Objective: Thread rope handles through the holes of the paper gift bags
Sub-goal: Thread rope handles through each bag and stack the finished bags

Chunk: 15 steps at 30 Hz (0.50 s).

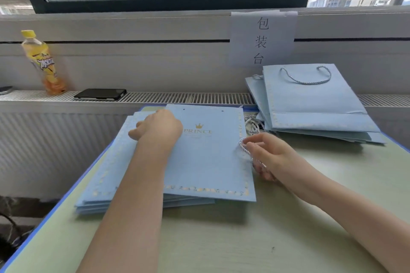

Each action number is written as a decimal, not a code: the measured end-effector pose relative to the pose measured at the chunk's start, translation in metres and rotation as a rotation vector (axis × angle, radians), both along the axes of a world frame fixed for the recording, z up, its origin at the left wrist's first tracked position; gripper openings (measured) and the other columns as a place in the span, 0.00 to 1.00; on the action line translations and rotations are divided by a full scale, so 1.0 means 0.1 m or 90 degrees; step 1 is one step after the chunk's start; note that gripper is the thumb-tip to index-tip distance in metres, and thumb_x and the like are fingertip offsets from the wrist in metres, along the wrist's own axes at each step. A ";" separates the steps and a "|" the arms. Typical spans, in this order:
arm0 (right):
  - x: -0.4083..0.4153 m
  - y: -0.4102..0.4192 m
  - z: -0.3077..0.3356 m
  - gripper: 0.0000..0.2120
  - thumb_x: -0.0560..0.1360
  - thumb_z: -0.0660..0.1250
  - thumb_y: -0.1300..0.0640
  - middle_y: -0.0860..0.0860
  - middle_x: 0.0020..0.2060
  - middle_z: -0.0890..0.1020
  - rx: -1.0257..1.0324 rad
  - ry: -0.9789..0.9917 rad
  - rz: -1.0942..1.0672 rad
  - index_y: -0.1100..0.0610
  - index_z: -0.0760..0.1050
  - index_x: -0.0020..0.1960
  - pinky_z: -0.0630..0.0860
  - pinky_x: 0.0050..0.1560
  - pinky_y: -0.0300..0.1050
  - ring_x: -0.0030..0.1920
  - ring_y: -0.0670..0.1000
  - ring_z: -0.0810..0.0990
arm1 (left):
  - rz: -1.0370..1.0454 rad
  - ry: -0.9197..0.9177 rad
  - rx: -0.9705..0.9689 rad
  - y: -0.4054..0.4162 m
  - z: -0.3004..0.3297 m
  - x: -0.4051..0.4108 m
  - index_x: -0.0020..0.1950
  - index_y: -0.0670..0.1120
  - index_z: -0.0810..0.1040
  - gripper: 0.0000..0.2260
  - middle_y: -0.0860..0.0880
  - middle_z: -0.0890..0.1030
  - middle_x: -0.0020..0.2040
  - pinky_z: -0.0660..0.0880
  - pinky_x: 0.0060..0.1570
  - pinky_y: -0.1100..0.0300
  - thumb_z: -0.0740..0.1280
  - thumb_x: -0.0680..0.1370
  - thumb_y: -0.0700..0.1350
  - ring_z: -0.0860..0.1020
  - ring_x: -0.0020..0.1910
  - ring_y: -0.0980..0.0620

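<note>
A flat light-blue paper gift bag (206, 162) with a gold crown and "PRINCE" print lies on top of a stack of like bags in the middle of the table. Two small holes show near its far edge. My left hand (158, 126) rests curled on the bag's upper left part; whether it pinches the paper is hidden. My right hand (268, 153) sits at the bag's right edge and pinches a twisted blue-white rope handle (244, 147). A loose bundle of more ropes (253, 125) lies just beyond it.
A stack of bags with rope handles fitted (315, 106) lies at the back right. On the radiator ledge stand a yellow drink bottle (43, 63) and a black phone (99, 94). A paper sign (263, 39) hangs on the wall. The green table (244, 239) has a blue rim.
</note>
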State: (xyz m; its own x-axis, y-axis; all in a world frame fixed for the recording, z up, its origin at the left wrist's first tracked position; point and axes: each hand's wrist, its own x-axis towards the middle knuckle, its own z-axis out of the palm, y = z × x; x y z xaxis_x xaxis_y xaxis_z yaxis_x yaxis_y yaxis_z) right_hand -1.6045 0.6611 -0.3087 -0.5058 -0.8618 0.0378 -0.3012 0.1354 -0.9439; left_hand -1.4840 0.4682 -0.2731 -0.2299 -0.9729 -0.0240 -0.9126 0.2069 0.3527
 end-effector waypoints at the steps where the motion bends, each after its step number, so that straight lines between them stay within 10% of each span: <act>1: -0.02 0.01 0.00 0.06 0.77 0.64 0.51 0.49 0.46 0.78 0.007 0.008 -0.016 0.48 0.73 0.54 0.72 0.35 0.41 0.35 0.46 0.76 | -0.012 0.006 -0.011 0.02 0.00 -0.02 0.55 0.44 0.70 0.08 0.44 0.73 0.54 0.61 0.49 0.54 0.57 0.78 0.43 0.70 0.56 0.42; 6: -0.05 0.09 0.18 0.11 0.77 0.64 0.63 0.46 0.51 0.78 -0.125 0.035 -0.007 0.50 0.71 0.55 0.77 0.42 0.34 0.41 0.42 0.80 | 0.000 0.128 -0.068 0.05 0.05 -0.03 0.63 0.39 0.69 0.17 0.40 0.75 0.60 0.63 0.49 0.53 0.55 0.80 0.49 0.72 0.59 0.40; 11: -0.18 0.26 0.47 0.09 0.78 0.62 0.65 0.52 0.40 0.84 -0.236 0.038 -0.012 0.52 0.73 0.52 0.73 0.33 0.35 0.33 0.46 0.79 | -0.110 0.515 -0.039 0.07 0.13 -0.10 0.67 0.41 0.67 0.20 0.49 0.72 0.56 0.64 0.48 0.60 0.60 0.80 0.52 0.72 0.55 0.49; 15: -0.52 0.37 0.48 0.05 0.78 0.64 0.54 0.56 0.32 0.79 -0.119 0.328 -0.138 0.53 0.75 0.45 0.67 0.34 0.43 0.31 0.54 0.71 | -0.131 0.714 0.104 0.13 0.16 -0.12 0.73 0.46 0.61 0.28 0.50 0.72 0.62 0.73 0.54 0.54 0.67 0.77 0.50 0.75 0.59 0.49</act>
State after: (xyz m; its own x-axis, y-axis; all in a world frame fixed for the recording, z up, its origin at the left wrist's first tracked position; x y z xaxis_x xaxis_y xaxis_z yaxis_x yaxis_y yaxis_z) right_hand -1.6562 0.6981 -0.2606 -0.5461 -0.6958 0.4665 -0.7110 0.0905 -0.6973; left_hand -1.4963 0.4808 -0.2569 -0.3555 -0.9186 0.1724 -0.0232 0.1931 0.9809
